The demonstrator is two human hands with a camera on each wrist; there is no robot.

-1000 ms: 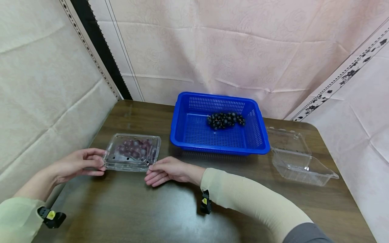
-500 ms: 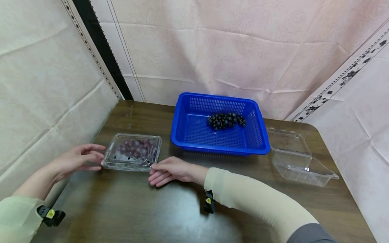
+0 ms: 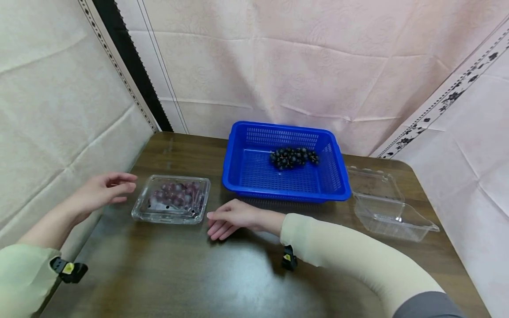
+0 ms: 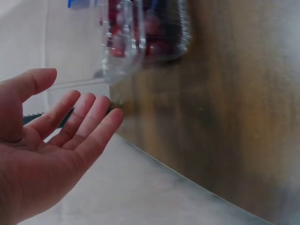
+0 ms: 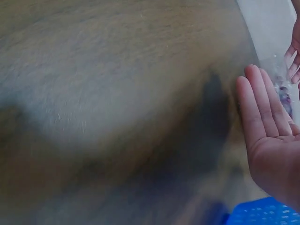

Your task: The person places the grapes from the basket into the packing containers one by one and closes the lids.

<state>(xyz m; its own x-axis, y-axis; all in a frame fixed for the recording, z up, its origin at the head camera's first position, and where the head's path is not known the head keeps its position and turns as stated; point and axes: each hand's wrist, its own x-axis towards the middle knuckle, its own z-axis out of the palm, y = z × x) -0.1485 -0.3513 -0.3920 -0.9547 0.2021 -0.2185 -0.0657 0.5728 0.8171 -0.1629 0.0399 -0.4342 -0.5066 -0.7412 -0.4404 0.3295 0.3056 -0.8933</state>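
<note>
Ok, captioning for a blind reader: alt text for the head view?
Two open hands, left hand and right hand, flank a closed clear plastic box of red grapes on a brown wooden table, touching nothing.

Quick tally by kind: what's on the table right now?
Clear clamshell boxes: 2, closed box with red grapes, open box empty
Blue basket: 1
Dark grape bunch: 1
Total: 4

Left hand (image 3: 104, 191): we lift it off the closed grape box (image 3: 172, 199), fingers now straight | Right hand (image 3: 230, 217): we draw it back from the box's corner, now apart.
</note>
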